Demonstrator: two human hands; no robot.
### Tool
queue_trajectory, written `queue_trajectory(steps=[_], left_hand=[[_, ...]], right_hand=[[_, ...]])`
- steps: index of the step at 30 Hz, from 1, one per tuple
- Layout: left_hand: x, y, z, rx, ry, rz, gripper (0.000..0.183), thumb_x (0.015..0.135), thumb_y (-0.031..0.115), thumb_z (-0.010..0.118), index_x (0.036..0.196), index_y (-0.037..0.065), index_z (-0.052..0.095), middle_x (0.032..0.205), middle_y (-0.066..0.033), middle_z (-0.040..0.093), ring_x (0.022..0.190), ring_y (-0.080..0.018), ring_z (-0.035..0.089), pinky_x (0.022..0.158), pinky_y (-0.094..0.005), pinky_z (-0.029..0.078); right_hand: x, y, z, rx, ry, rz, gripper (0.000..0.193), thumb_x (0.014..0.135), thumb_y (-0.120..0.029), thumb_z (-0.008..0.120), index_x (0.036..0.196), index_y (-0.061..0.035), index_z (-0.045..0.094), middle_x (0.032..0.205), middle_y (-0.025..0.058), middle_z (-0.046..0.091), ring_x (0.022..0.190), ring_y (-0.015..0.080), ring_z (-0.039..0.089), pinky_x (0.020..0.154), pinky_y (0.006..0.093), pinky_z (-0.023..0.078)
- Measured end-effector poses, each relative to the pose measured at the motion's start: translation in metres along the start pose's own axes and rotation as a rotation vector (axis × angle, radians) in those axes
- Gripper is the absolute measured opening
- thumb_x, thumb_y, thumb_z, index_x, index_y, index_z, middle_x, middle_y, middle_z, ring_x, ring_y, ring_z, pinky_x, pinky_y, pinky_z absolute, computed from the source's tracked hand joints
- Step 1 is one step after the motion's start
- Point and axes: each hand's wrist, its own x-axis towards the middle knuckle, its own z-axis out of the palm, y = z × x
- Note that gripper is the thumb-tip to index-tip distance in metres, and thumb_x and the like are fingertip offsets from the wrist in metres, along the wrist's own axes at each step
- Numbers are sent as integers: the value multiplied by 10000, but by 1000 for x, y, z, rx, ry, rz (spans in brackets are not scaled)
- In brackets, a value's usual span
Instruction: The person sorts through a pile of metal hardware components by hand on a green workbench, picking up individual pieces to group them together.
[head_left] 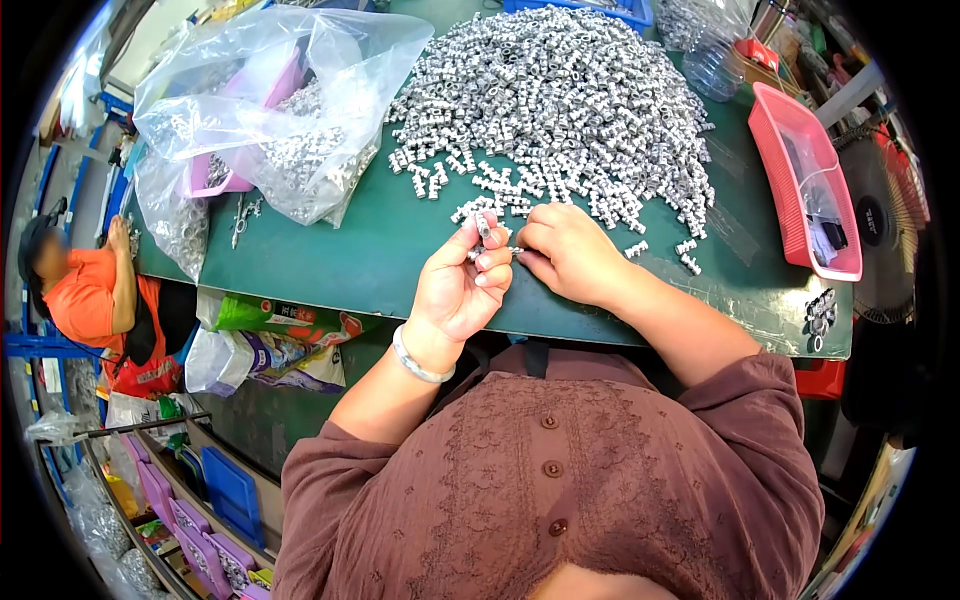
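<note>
Centrally, the left hand (462,285) pinched a small silver metal part (484,226) between thumb and fingers while the right hand (567,250), fingers curled, met it over the green desk (330,250), just before the heap of like parts (560,100).

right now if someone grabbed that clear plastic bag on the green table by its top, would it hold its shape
Probably not. The clear plastic bag looks thin and crumpled, so it would likely flop and sag. The small metal parts inside probably make it heavy at the bottom, and through its open mouth they could spill onto the green table.
</note>
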Motion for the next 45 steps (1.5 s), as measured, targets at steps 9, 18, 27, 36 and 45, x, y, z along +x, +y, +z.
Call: queue_trajectory(steps=[9, 18, 27, 36, 45], left_hand=[[-3, 3, 1, -112, -9, -31, 184, 909, 168, 425, 946, 5, 501, 752, -43, 469, 589, -87, 404, 471, -186, 349], [-3, 4, -6, 24, -73, -6, 190, 896, 161, 426, 983, 13, 507, 793, -62, 506, 624, -106, 456, 501, -216, 391], [-1, -12, 2, 595, 125, 254, 185, 827, 81, 533, 1011, 68, 537, 850, -46, 559, 752, -142, 531, 591, -267, 431], [2, -25, 12, 923, 129, 456, 190, 804, 26, 586, 992, 31, 561, 761, -27, 563, 627, -103, 518, 542, -224, 414], [4, -12, 4, 407, 114, 211, 150, 865, 174, 533, 947, 50, 551, 749, -15, 542, 657, -117, 486, 557, -226, 398]], right_hand=[[1, 6, -8, 226, 172, 65, 96, 707, -87, 614, 746, -38, 542, 718, 91, 518, 697, 273, 521, 609, 365, 414], [2, 3, -14, 355, 263, 61, 90, 726, -57, 614, 770, -28, 541, 721, 79, 516, 681, 236, 519, 601, 317, 415], [0, 2, -19, 420, 254, -18, 60, 779, 2, 550, 838, 4, 544, 803, 89, 529, 717, 192, 523, 646, 285, 426], [1, 0, -18, 512, 275, -50, 32, 802, -7, 532, 826, 6, 549, 765, 93, 532, 699, 213, 533, 624, 286, 426], [0, 2, -16, 516, 249, -20, 50, 806, -36, 535, 840, -8, 559, 762, 93, 536, 690, 223, 538, 620, 297, 429]])
